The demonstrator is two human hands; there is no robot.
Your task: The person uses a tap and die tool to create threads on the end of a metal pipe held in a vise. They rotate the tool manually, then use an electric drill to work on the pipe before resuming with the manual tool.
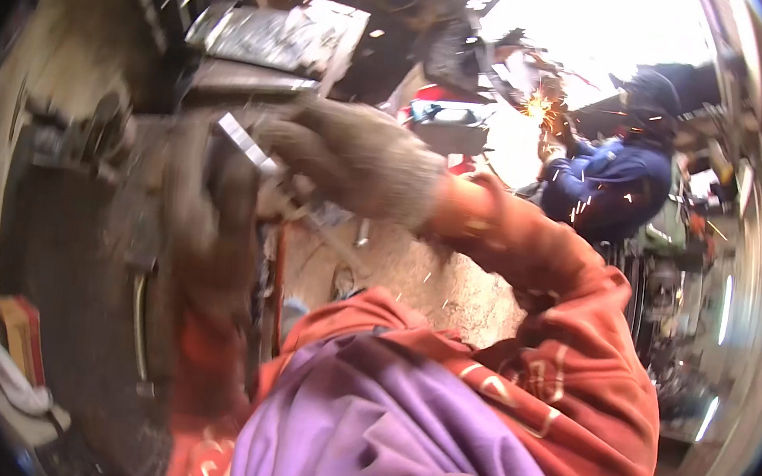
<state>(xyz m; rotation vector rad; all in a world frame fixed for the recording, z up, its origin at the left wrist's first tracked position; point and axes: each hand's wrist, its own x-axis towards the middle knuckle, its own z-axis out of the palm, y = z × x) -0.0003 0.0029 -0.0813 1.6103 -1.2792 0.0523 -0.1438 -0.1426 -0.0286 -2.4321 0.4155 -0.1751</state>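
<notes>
Both my hands wear greyish-brown work gloves and are smeared by motion over the dark workbench (87,237). My right hand (352,157) reaches in from the right, fingers bent and closed toward the left; what they grip is hidden. Close beside it is my left hand (206,198), upright on a forearm from the lower edge, its fingers too blurred to read. Between the hands lies a short bright metal strip (248,143), slanting across the left hand's fingers near the right fingertips. Which hand holds it I cannot tell. Below the right hand runs a thin blurred bar (335,238).
A hammer-like tool with a yellowish handle (140,334) lies on the bench. Beyond my hands is a silvery sheet-metal piece (281,40). At the far right a co-worker in dark blue (616,178) works amid flying sparks (540,108). A red-and-tan box (21,339) sits at left.
</notes>
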